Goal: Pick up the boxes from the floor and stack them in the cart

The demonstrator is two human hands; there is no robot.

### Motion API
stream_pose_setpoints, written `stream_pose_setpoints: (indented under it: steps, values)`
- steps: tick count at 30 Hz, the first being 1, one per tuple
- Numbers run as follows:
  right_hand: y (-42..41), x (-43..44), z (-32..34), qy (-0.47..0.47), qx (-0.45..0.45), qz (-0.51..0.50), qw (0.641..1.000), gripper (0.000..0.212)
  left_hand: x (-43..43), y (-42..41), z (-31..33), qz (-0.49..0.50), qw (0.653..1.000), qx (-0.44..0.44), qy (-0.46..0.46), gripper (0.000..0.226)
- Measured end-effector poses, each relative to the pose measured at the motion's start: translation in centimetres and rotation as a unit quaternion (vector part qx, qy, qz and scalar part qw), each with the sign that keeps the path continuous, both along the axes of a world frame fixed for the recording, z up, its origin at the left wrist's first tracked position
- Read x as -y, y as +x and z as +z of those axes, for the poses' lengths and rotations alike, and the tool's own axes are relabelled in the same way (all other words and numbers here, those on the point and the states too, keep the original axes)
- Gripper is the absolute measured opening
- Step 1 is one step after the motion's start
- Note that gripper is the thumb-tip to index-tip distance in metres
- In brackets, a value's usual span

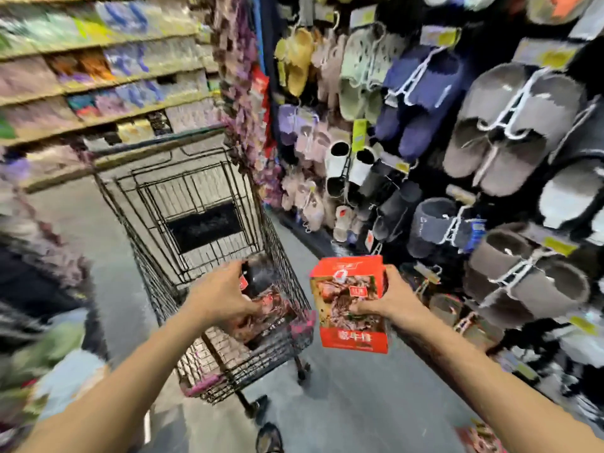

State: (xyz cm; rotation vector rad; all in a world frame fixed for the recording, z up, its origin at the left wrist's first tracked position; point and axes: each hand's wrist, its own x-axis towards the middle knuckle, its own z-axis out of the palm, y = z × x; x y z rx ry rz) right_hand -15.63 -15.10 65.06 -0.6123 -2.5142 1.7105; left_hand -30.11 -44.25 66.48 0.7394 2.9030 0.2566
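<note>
Two hands [225, 297] [390, 304], one box [273, 305] [349, 299] each

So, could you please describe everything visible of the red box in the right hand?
The red box is a printed, cardboard-looking carton with a food picture on its front and characters on a red band below. Closed and roughly upright, it is gripped in the air by the right hand, right of the cart.

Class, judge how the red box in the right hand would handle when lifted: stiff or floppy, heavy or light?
Probably stiff: the red box shows straight edges in the right hand. Likely light, since one hand holds it up. Tall, so it might tip.
</note>
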Motion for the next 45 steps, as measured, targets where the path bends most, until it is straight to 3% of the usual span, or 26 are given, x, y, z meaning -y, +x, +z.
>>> stream_pose_setpoints:
  steps: [7, 13, 20, 28, 33, 39, 45]
  values:
    - [-12.1, 8.4, -3.7, 0.004, 0.023, 0.113, 0.993, 0.076, 8.4, -6.7, -5.2, 0.055, 0.997, 0.05, -0.016, 0.099]
    - [-17.6, 12.5, -9.3, 0.009, 0.034, 0.12, 0.992, 0.087, 10.4, -9.7, -11.0, 0.067, 0.994, 0.091, -0.014, 0.09]
    - [-20.9, 12.1, -16.2, -0.023, 0.141, 0.147, 0.979, 0.101, 9.6, -11.3, -17.7, 0.122, 0.98, 0.154, 0.006, 0.102]
    - [-30.1, 12.4, -23.1, -0.057, 0.135, 0.142, 0.979, 0.09, 8.5, -18.6, -24.7, 0.118, 0.988, 0.092, -0.021, 0.107]
    - [-38.4, 13.2, -28.0, -0.029, 0.1, 0.116, 0.988, 0.098, 8.4, -25.6, -28.7, 0.136, 0.989, 0.042, -0.043, 0.105]
    - [-47.1, 13.0, -32.9, -0.033, 0.099, 0.159, 0.982, 0.096, 8.5, -32.0, -33.4, 0.166, 0.986, 0.02, -0.02, 0.109]
    - [-52.2, 12.8, -36.5, -0.043, 0.121, 0.205, 0.97, 0.1, 8.8, -37.6, -35.9, 0.107, 0.993, -0.027, -0.046, 0.105]
